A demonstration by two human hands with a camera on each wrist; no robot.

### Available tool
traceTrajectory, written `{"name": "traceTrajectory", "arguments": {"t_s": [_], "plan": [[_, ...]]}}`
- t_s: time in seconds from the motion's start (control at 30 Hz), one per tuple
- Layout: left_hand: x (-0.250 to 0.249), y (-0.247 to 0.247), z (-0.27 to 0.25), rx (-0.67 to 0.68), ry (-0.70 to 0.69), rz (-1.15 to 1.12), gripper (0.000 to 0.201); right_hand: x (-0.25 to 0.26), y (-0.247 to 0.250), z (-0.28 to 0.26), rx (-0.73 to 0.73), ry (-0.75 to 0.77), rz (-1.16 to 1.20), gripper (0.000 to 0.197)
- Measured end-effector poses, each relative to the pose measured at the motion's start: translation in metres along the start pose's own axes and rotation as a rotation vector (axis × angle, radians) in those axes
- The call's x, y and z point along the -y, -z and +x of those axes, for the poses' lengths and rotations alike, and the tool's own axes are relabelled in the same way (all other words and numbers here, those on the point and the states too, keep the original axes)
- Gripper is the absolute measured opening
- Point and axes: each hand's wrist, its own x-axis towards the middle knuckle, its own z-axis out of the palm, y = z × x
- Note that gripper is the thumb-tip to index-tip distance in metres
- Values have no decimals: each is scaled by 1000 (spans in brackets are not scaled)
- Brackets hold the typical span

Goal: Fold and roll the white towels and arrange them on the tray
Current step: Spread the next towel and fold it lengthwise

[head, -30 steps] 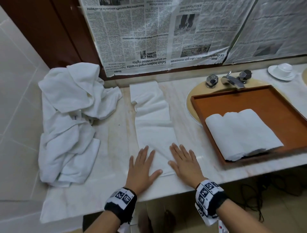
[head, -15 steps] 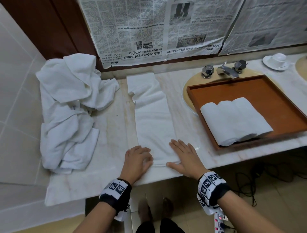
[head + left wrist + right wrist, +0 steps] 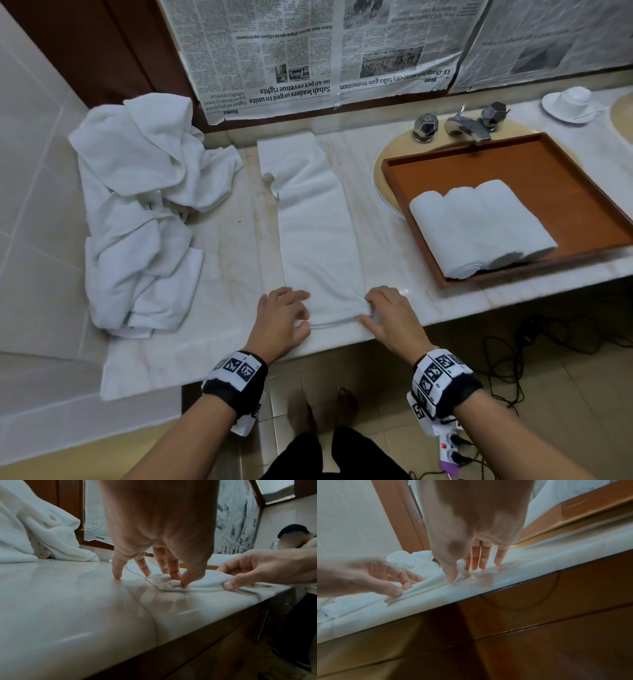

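Note:
A long folded white towel lies lengthwise on the marble counter. My left hand pinches its near-left corner, with the fingertips bunching the cloth. At the near-right corner my right hand pinches the same edge between thumb and fingers. The near edge is lifted slightly into a small fold. Three rolled white towels lie side by side in the brown wooden tray on the right.
A heap of loose white towels covers the counter's left end against the tiled wall. The tray sits over a sink below the tap. A cup on a saucer stands far right. Newspaper covers the wall behind.
Both hands lay flat on the towel's near end. The left hand curled its fingers first, then the right, and both now pinch the near edge.

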Motion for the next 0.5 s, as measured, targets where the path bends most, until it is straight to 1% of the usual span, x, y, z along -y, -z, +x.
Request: {"name": "traceTrajectory", "arguments": {"t_s": [0.1,0.13,0.23,0.33,0.4,0.47,0.5], "plan": [[3,0,-1,4,2,-61,33,5,7,-3,-4,-86,34,13],[5,2,-1,1,5,-93,30,6,9,-5,-3,-109,41,8],[10,3,-3,-13,-11,-159,20,6,8,-13,4,-177,2,16],[13,2,-6,0,-29,-151,14,6,11,-20,67,-258,-11,18],[12,2,-9,-5,-26,-145,17,9,15,-22,81,-280,54,15],[7,4,-12,-30,-20,-136,20,15,17,-19,48,-307,189,11],[4,4,-14,-43,-23,-126,19,20,17,-16,28,-315,227,12]]}}
